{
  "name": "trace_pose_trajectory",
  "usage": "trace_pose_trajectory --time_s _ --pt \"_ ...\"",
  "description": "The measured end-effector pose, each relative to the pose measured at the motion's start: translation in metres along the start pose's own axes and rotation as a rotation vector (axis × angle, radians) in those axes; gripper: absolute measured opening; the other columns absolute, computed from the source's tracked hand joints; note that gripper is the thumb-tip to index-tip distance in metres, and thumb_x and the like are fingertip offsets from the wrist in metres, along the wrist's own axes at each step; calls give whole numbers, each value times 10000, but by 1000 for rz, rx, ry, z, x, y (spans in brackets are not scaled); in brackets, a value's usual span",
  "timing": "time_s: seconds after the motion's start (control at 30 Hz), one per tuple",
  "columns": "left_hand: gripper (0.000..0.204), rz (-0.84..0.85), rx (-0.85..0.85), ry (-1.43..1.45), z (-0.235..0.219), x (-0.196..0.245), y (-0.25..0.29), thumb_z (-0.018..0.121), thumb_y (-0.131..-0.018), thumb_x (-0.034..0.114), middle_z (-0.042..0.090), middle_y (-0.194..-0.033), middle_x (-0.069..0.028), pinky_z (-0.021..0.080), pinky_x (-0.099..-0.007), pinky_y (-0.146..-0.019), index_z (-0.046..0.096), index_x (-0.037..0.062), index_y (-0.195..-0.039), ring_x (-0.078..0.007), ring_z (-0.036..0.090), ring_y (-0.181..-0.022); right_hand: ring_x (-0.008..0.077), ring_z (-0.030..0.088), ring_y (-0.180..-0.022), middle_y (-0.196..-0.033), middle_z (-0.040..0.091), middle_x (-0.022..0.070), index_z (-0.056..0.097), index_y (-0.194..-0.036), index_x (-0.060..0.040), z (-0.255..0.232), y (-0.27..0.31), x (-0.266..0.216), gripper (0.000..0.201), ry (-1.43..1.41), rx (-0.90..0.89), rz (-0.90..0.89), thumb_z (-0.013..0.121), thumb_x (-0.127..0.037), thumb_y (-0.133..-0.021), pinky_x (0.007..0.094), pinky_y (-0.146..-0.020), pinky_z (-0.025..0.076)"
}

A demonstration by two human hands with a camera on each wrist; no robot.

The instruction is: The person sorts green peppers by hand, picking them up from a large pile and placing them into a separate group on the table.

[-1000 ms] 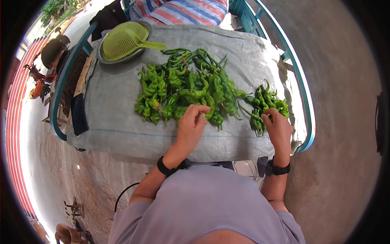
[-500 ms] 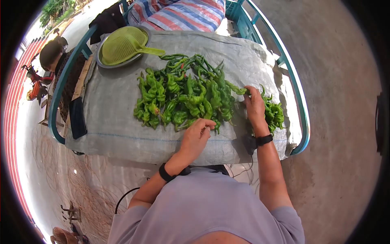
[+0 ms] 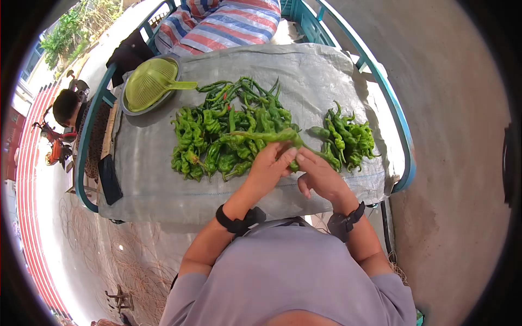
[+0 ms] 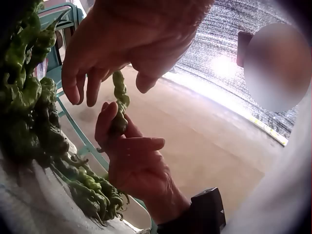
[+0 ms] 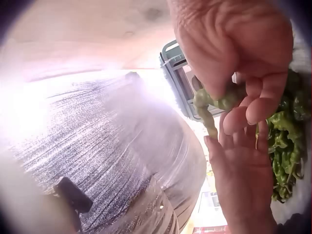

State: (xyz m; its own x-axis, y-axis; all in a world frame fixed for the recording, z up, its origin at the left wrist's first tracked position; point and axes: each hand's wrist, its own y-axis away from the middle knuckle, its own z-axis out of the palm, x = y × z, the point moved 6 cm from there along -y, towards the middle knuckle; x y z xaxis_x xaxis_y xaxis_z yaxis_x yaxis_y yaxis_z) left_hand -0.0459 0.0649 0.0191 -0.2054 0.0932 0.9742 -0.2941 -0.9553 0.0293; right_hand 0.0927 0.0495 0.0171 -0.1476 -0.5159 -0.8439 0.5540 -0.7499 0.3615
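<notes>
In the head view a long, twisted green pepper (image 3: 261, 136) is raised above the near edge of the large pepper pile (image 3: 198, 127). My right hand (image 3: 324, 175) pinches its thicker end; in the right wrist view, thumb and fingers close on the pepper (image 5: 207, 117). My left hand (image 3: 270, 167) is beside it, fingers extended near the thinner end; the right wrist view shows that hand (image 5: 243, 170) palm up, thumb at the pepper's tip. A smaller group of green peppers (image 3: 356, 141) lies to the right on the grey sheet (image 3: 147, 179).
A yellow-green strainer (image 3: 149, 81) sits in a metal bowl (image 3: 128, 108) at the back left. A dark flat object (image 3: 110, 179) lies at the left edge. Teal rails (image 3: 399, 130) flank the sheet. Behind is a striped bag (image 3: 228, 27); a person (image 3: 68, 108) is beyond the left rail.
My right hand has moved from the smaller group to the large pile's right edge, then left and nearer, with a pepper now pinched in it. Both hands have come together.
</notes>
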Motion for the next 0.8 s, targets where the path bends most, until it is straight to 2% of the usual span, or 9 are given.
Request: trace_pose_trajectory --time_s 0.1,0.13,0.23,0.33,0.43,0.57,0.6,0.7,0.8 --pt "405 71 19 80 14 -8 -9 568 -1042 220 660 -1223 -133 493 -297 -925 520 -36 -1353 -154 624 -1032 96 620 -584 -1057 664 78 438 -1425 -25 -5 16 3 550 372 81 -44 657 -272 -986 230 -491 480" --pt "406 91 22 30 19 -7 -12 574 -1038 222 663 -1213 -136 494 -298 -916 523 -39 -1345 -155 626 -1029 90 628 -606 -987 664 52 467 -1386 4 -10 24 -1 548 366 119 -36 704 -219 -945 219 -504 473" --pt "416 113 37 -187 31 -4 -24 597 -1025 228 671 -1188 -143 499 -305 -884 529 -47 -1330 -159 631 -1010 113 636 -641 -1061 696 125 478 -1355 0 -34 33 -2 454 316 208 -113 650 -189 -980 236 -545 504" --pt "442 71 66 -427 49 8 -29 644 -984 219 648 -1189 -156 510 -317 -828 544 -37 -1330 -175 626 -922 103 651 -764 -1022 717 86 468 -1358 9 -55 46 -9 443 296 369 -300 628 -176 -988 237 -592 509" --pt "443 85 -81 -541 59 -22 -34 651 -958 193 613 -1214 -136 507 -312 -813 557 -10 -1340 -168 607 -891 102 643 -783 -1006 713 78 463 -1338 14 -81 60 -6 407 178 495 -392 602 -167 -1001 238 -601 513" --pt "451 341 -146 -890 81 -52 -41 625 -903 87 579 -1231 -218 527 -394 -851 542 -19 -1333 -338 641 -1010 120 650 -747 -978 702 99 434 -1341 2 -104 71 -4 393 127 610 -410 569 -199 -1032 248 -604 525" --pt "452 333 -191 -852 91 -55 -42 602 -878 17 551 -1229 -264 509 -448 -903 527 -42 -1320 -436 593 -1097 120 649 -743 -975 700 96 432 -1348 1 -106 74 -2 395 107 598 -409 561 -206 -1038 248 -603 524" --pt "430 137 -124 -915 111 -50 -46 588 -865 -30 530 -1226 -274 491 -475 -935 525 -59 -1289 -466 563 -1121 119 636 -714 -953 669 74 430 -1382 -17 -109 74 -4 407 9 570 -384 533 -236 -1055 250 -599 520" --pt "425 211 -89 -930 112 -65 -53 577 -848 -55 498 -1254 -291 478 -502 -956 517 -56 -1269 -498 534 -1144 118 614 -682 -933 644 60 438 -1390 -27 -113 73 -1 407 -121 544 -365 532 -238 -1054 255 -589 514"
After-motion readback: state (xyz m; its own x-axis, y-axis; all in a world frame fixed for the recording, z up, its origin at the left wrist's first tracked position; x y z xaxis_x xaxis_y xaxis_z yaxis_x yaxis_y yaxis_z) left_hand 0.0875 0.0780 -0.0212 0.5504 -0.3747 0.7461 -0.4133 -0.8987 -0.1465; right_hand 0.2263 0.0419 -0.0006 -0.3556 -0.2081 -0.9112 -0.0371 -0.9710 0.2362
